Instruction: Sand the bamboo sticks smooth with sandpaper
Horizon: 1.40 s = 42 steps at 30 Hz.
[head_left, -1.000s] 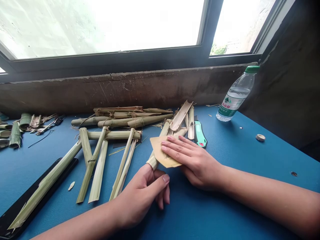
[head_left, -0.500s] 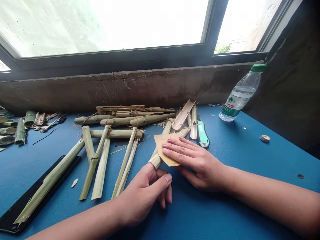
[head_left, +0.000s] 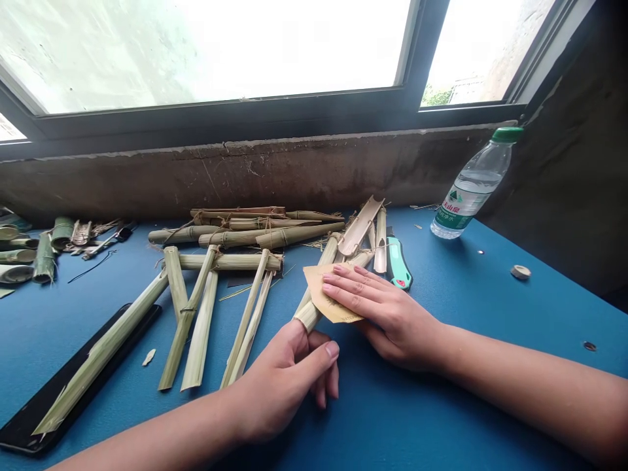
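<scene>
left hand [head_left: 279, 383]: curled around end of bamboo stick [head_left: 308, 316] | right hand [head_left: 387, 320]: fingers flat, pressing sandpaper [head_left: 330, 296] around stick | stick: between both hands, just above blue table [head_left: 407, 418]

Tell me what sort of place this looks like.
Most likely a handicraft workbench under a window, perhaps in a small workshop or class: bamboo strips lashed with twine lie across the blue table, with a sheet of sandpaper and a green-handled utility knife among them.

The right grip [head_left: 387, 320] rests on sandpaper [head_left: 326, 301] on the bench [head_left: 515, 327]; a knife [head_left: 398, 263] lies just behind it, bamboo strips [head_left: 200, 333] left, a bottle [head_left: 471, 190] farther right.
</scene>
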Available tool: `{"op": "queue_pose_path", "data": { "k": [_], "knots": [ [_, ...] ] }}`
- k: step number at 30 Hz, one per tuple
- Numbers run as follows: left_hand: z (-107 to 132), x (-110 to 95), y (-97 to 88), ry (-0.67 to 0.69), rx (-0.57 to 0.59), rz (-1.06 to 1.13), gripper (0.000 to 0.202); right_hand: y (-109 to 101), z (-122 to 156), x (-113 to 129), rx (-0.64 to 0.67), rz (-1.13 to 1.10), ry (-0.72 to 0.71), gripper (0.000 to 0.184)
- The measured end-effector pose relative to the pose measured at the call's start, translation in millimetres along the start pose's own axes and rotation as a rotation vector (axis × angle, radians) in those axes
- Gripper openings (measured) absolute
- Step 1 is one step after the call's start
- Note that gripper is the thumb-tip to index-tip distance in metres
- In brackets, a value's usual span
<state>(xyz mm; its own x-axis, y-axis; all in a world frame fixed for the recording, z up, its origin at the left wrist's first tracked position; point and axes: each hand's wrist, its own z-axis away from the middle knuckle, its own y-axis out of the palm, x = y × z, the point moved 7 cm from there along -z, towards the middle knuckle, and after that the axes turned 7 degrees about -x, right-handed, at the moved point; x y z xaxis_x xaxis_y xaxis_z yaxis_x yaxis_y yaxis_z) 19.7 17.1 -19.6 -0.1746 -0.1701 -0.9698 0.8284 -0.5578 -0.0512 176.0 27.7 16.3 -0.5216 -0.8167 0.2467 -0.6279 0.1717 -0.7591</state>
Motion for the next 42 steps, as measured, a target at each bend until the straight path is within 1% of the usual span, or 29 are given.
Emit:
{"op": "queue_pose_path", "data": {
  "k": [5,12,21,23,26,28,34,42],
  "knots": [
    [-1,0,0.2,0.001,-0.005,0.002,0.037,1,-1,-1,-0.001,0.002,0.003,0.077],
    [-1,0,-0.3,-0.002,-0.014,0.01,0.038,0,0,2,-0.007,0.011,-0.004,0.071],
    [1,-1,0.3,-0.007,-0.006,-0.009,0.038,-1,0,0,-0.012,0.02,-0.011,0.072],
    [2,-1,1.6,-0.013,-0.001,-0.007,0.038,-1,0,3,-0.011,0.032,-0.039,0.071],
    [1,-1,3.3,-0.009,0.008,0.026,0.037,0,0,10,0.014,0.055,-0.118,0.069],
    [0,-1,3.3,-0.002,0.008,0.045,0.036,1,0,12,0.029,0.066,-0.139,0.069],
    [0,1,0.0,-0.004,-0.009,0.008,0.038,1,1,0,0.012,0.09,-0.011,0.073],
    [-1,-1,-0.3,-0.011,-0.005,0.006,0.037,2,1,-2,0.009,0.082,-0.007,0.069]
  ]
}}
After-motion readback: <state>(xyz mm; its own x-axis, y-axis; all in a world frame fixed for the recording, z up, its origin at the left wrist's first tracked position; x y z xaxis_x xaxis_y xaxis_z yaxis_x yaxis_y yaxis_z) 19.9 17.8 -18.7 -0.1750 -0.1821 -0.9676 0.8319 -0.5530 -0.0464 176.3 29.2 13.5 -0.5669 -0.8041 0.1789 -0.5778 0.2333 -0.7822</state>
